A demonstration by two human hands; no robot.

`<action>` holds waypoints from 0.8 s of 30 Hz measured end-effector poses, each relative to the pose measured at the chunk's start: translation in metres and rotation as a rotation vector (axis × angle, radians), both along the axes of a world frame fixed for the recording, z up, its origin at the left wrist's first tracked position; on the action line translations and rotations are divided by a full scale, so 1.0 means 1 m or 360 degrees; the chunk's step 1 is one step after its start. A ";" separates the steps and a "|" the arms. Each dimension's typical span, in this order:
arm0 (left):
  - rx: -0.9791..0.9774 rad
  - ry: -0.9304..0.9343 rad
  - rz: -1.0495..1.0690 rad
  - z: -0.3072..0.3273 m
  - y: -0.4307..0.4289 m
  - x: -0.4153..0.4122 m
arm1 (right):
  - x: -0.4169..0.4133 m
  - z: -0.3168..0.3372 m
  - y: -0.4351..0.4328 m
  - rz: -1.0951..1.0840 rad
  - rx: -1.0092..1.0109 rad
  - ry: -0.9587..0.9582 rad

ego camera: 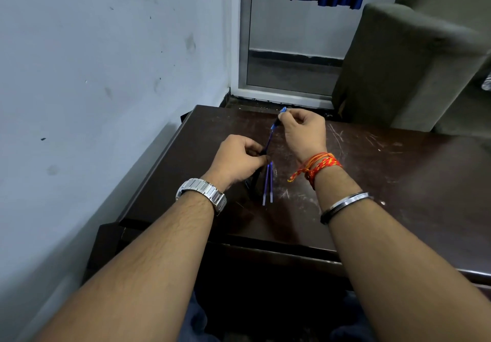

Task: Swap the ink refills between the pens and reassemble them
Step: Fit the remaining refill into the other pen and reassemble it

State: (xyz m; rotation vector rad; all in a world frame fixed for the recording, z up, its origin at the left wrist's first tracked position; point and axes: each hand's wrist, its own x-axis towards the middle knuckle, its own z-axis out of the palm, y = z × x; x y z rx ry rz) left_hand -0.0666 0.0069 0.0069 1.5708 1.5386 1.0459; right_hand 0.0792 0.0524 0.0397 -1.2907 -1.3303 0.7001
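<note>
Both hands hold one blue pen (271,135) above the dark wooden table (372,182). My right hand (303,132) pinches its upper blue end, and my left hand (239,159) grips its lower dark end. The pen slants from lower left to upper right between them. Two thin blue ink refills (267,183) with pale ends lie side by side on the table just below my left hand. A dark pen barrel (254,185) lies to the left of the refills, partly hidden under my left hand.
A pale wall runs along the table's left edge. A glass door stands behind the table, with a grey-green sofa (403,65) at the back right. The tabletop is scratched. I wear a metal watch on the left wrist and red threads and a bangle on the right.
</note>
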 end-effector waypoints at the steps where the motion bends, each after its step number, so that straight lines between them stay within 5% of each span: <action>1: 0.0004 0.0002 0.0002 0.000 0.000 0.000 | 0.001 0.000 0.000 -0.0003 0.0001 -0.0001; 24: 0.0086 0.0007 0.0185 0.000 0.002 0.001 | -0.007 -0.012 -0.008 0.0352 -0.0062 -0.0257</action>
